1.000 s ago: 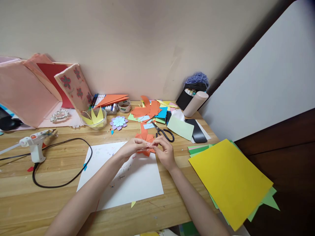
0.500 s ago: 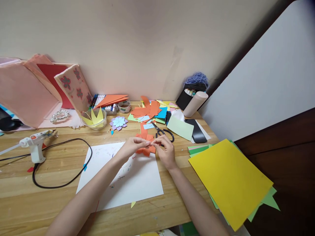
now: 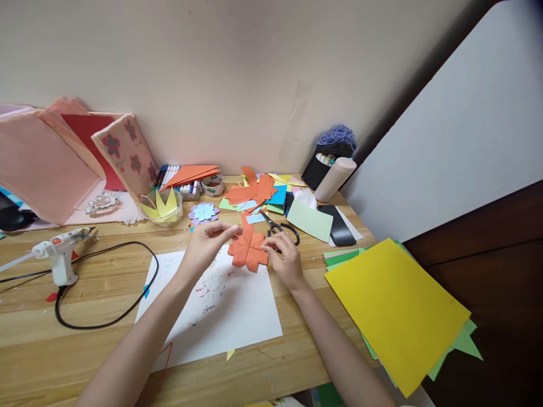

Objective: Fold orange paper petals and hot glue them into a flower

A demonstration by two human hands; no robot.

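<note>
An orange paper flower (image 3: 249,252) with several petals lies at the top right of a white sheet (image 3: 237,316) speckled with coloured marks. Over the flower's left side, my left hand (image 3: 207,244) is closed in a pinch; anything between its fingertips is too small to make out. My right hand (image 3: 286,261) is at the flower's right edge, thumb and finger pinched together. Whether it grips a petal or a tiny piece, I cannot tell. Black-handled scissors (image 3: 278,226) lie just behind my right hand, beside orange and light blue paper pieces.
To the left lies a white glue gun (image 3: 63,257) with a looping black cord (image 3: 106,327). A purple-and-blue paper flower (image 3: 204,212) and a clear bowl (image 3: 178,213) sit further back. Yellow paper (image 3: 399,316) overhangs the table at right. Behind stand a pale bottle (image 3: 336,180) and a pen holder (image 3: 314,171).
My hands have drawn apart: the left moved leftward and up, while the right stayed almost in place. More of the orange flower now shows between them.
</note>
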